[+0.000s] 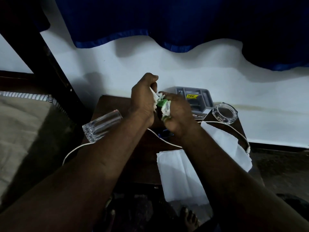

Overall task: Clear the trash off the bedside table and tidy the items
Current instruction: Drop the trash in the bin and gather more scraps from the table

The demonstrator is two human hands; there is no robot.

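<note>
Above the dark wooden bedside table (pixel 138 164) both hands press together around a crumpled green and white wrapper (pixel 163 106). My left hand (pixel 143 97) grips its white upper end, while my right hand (pixel 178 113) is closed on the green lower part. A clear drinking glass (pixel 102 125) lies on its side at the table's left edge. Two white paper sheets lie on the table, one (pixel 177 173) hanging over the front edge and one (pixel 224 143) at the right. A blue item (pixel 164 132) peeks out under my wrists, mostly hidden.
A grey boxed organiser tray with a yellow label (pixel 199 99) stands at the back against the white wall. A clear glass ashtray (pixel 224 113) sits right of it. A white cable (pixel 160 139) runs across the table. The bed (pixel 25 131) lies left, blue curtain (pixel 167 22) above.
</note>
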